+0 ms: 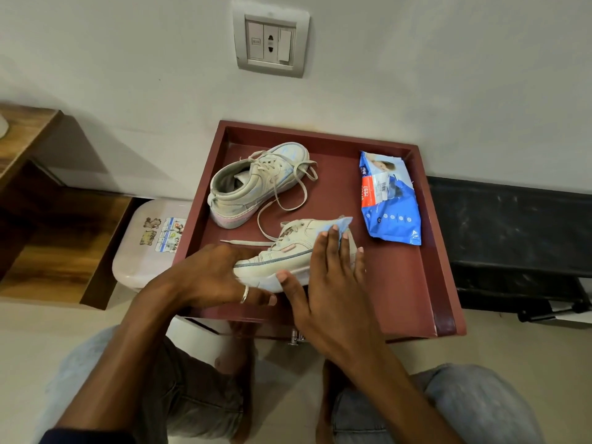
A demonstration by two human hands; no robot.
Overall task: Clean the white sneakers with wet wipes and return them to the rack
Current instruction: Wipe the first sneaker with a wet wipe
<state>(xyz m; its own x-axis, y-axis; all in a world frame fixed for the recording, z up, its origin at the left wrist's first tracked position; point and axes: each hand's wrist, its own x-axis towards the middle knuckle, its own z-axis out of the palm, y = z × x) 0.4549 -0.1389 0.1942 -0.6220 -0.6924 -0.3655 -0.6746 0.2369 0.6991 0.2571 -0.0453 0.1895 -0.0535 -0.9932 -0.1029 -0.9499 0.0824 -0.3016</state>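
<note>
Near white lace-up sneaker (pixel 288 248) is kept on maroon rimmed wooden desk (pixel 445 267), prob. tipped sideways. Heel is clasped by left grip (pixel 208 277), fingers curled round it. Pale blue wet wipe (pixel 342 224) is pressed on toe by flat, straight-fingered right grip (pixel 330 283). Shoe judged light, upper soft, sole stiff; best held at heel/sole, not by loose laces.

Your maroon tray (pixel 445 283) looks like painted wood with a dull sheen. The near sneaker (pixel 275 261) and far sneaker (pixel 256 187) are matt, scuffed leather-like material with cloth laces (pixel 267 205). The wipes packet (pixel 390 203) is glossy, crinkled plastic, and your ring (pixel 244 294) is shiny metal.
</note>
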